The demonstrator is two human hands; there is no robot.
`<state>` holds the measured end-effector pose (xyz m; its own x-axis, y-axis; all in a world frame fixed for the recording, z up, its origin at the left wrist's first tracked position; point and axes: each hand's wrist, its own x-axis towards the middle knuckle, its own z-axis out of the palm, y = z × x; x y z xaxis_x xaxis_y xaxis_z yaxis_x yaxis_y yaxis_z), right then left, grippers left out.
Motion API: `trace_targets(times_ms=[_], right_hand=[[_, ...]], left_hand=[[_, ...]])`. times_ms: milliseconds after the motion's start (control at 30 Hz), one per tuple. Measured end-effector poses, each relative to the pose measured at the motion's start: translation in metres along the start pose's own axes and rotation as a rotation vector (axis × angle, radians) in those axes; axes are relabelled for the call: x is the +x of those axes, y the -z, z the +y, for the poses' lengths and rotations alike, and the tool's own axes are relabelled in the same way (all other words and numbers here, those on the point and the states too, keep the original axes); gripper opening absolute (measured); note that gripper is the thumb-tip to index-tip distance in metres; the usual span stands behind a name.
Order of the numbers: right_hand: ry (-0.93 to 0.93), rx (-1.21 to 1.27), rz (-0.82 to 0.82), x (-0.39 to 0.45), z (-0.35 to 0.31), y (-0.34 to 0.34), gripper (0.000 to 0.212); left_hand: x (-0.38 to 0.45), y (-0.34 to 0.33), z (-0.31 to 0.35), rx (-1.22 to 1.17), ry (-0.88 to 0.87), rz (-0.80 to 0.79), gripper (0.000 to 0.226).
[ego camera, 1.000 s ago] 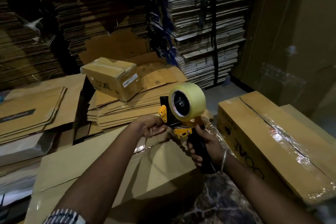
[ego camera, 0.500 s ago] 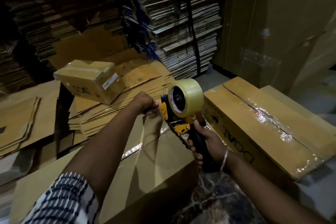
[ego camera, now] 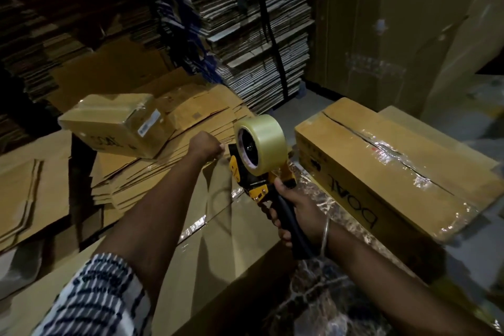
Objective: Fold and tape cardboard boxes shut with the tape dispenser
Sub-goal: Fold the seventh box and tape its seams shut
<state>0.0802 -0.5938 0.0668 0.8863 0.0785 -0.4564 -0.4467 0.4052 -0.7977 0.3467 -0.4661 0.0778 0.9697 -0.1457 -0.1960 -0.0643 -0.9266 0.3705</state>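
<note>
My right hand (ego camera: pixel 297 215) grips the black handle of a yellow tape dispenser (ego camera: pixel 260 172) that carries a roll of clear tape. It is held upright over the far end of a large cardboard box (ego camera: pixel 218 248) lying in front of me. A shiny strip of tape runs along that box's centre seam. My left hand (ego camera: pixel 206 146) is curled into a fist just left of the dispenser's front, at the box's far edge, and seems to pinch the loose tape end. The tape itself is hard to make out.
A taped box marked in black (ego camera: pixel 381 169) lies to the right. A small taped box (ego camera: pixel 114 123) sits on a stack of flat cardboard (ego camera: pixel 152 180) ahead on the left. Strapped bundles of flattened cartons (ego camera: pixel 251 35) rise behind, and a tall cardboard sheet (ego camera: pixel 409 35) stands at the right.
My left hand has moved from the dispenser's mouth up and away to the box's far edge, closing into a fist. The dispenser has tilted more upright. My view has swung to the right.
</note>
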Motion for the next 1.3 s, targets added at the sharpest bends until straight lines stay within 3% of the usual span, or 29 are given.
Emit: trace_targets(times_ms=[167, 467, 733, 900, 1033, 1100, 1233, 1300], right_hand=[[0.000, 0.013, -0.006, 0.000, 0.000, -0.003, 0.066], [-0.018, -0.001, -0.007, 0.006, -0.002, -0.006, 0.066], [-0.036, -0.036, -0.012, 0.014, -0.003, -0.009, 0.067], [-0.042, -0.053, -0.033, 0.024, -0.004, -0.009, 0.067], [-0.066, -0.036, -0.058, 0.029, -0.003, -0.006, 0.068], [-0.065, -0.031, -0.069, 0.032, -0.004, -0.006, 0.068], [-0.059, -0.042, -0.071, 0.043, -0.008, -0.010, 0.067], [-0.067, -0.059, -0.072, 0.048, -0.011, -0.015, 0.067]], left_hand=[[-0.002, -0.002, -0.002, -0.018, 0.020, 0.102, 0.028], [0.013, -0.014, -0.016, -0.072, 0.041, 0.078, 0.024], [0.008, -0.009, -0.010, 0.180, 0.017, 0.096, 0.014], [0.006, -0.004, -0.027, 0.235, 0.005, 0.045, 0.022], [-0.005, -0.012, -0.045, 0.140, -0.023, 0.062, 0.043], [-0.007, -0.023, -0.058, 0.095, -0.073, 0.153, 0.051], [-0.011, -0.030, -0.073, -0.161, -0.087, 0.313, 0.053], [-0.013, -0.024, -0.076, -0.235, -0.109, 0.316, 0.048]])
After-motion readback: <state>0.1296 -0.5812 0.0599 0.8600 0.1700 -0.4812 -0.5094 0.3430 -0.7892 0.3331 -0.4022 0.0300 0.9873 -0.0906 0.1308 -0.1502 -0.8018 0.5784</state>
